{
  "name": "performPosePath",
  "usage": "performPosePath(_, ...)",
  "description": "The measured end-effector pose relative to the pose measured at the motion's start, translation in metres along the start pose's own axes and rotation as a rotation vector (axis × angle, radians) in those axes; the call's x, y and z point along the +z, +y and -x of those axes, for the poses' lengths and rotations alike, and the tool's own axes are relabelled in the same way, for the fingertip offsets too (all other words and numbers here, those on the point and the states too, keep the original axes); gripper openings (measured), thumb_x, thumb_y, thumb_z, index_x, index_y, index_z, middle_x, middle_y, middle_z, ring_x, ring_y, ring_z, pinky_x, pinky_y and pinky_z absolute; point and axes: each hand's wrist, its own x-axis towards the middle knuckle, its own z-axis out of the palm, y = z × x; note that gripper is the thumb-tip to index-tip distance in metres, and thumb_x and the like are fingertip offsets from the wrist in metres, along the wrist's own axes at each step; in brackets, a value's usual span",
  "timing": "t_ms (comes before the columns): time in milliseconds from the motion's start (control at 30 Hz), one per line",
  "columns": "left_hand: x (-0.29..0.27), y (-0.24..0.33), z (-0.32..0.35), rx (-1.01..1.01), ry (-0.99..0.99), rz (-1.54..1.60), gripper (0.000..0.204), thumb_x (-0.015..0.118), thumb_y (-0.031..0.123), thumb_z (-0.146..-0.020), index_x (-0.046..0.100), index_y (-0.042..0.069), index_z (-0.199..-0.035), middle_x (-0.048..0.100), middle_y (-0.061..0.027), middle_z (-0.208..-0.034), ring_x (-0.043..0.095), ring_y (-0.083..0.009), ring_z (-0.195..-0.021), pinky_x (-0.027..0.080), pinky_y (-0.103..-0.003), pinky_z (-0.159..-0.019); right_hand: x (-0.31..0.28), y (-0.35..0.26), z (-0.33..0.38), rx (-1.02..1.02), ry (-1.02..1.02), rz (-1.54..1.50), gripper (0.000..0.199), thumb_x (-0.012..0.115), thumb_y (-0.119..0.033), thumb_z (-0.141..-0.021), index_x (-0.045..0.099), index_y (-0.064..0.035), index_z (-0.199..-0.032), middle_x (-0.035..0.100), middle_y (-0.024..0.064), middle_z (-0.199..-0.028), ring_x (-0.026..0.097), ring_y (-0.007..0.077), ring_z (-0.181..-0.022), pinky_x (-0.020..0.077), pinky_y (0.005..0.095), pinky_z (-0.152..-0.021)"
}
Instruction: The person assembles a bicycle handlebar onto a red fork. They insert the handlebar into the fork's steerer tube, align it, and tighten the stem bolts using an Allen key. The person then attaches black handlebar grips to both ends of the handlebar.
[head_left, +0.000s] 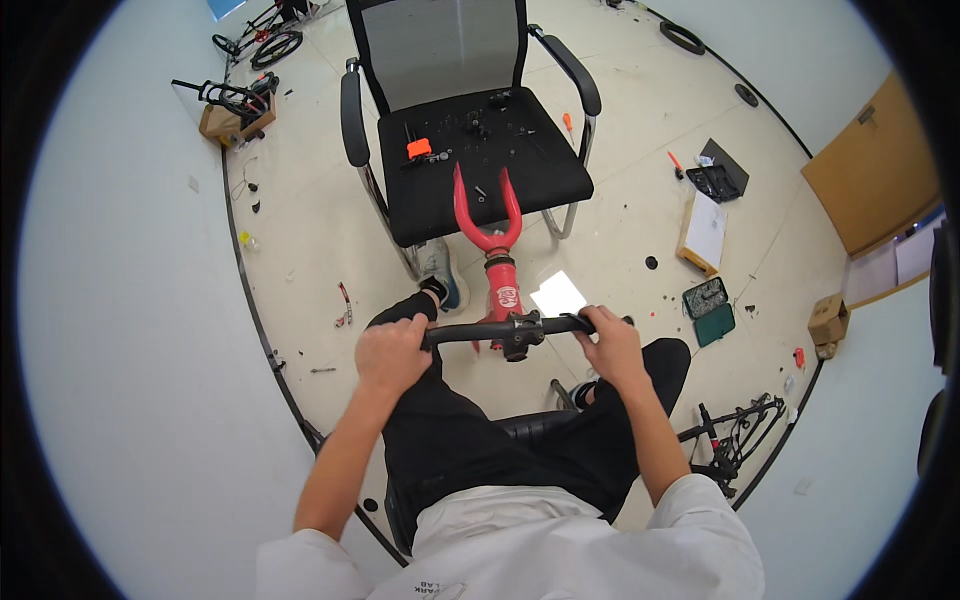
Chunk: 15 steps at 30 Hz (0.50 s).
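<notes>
A black bicycle handlebar [468,332] runs crosswise in front of my lap. My left hand [393,352] is wrapped round its left end, and my right hand [612,345] grips it near the right end. At the bar's middle sits a black stem clamp [520,337]. Beyond it is the red head tube [505,288] of a frame, with a pale emblem. A red fork [488,236] points away from me, its two tips over the seat of a black chair [560,165]. Most of the frame behind the head tube is hidden.
Small loose parts and an orange-and-black item [419,149] lie on the chair seat. On the floor at right are a green tool case [714,325], a white-topped box [704,232] and a black bicycle frame [735,440]. A cardboard box [232,122] with parts stands far left.
</notes>
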Motion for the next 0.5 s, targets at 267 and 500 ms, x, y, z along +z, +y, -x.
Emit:
performPosePath(267, -0.016, -0.007, 0.003, -0.058, -0.085, 0.024, 0.022, 0.073, 0.023, -0.078, 0.056, 0.011, -0.070, 0.059, -0.0079, -0.059, 0.059, -0.0315, -0.054, 0.044, -0.043, -0.049, -0.016, -0.010, -0.014, -0.072, 0.145, 0.173, 0.031, 0.081, -0.033, -0.062, 0.063, -0.0097, -0.073, 0.062, 0.0055, -0.065, 0.061, 0.0253, -0.064, 0.0481, 0.0378, -0.056)
performPosePath(500, 0.045, 0.045, 0.015, -0.228, -0.078, 0.252, 0.010, 0.068, 0.018, -0.073, 0.064, 0.011, -0.080, 0.064, -0.0123, -0.063, 0.065, -0.0340, -0.060, 0.047, -0.044, -0.051, -0.081, 0.024, -0.062, -0.272, -0.069, 0.335, 0.019, 0.070, -0.020, -0.057, 0.058, -0.0065, -0.062, 0.059, 0.0082, -0.064, 0.057, 0.0276, -0.076, 0.0471, 0.0387, -0.072)
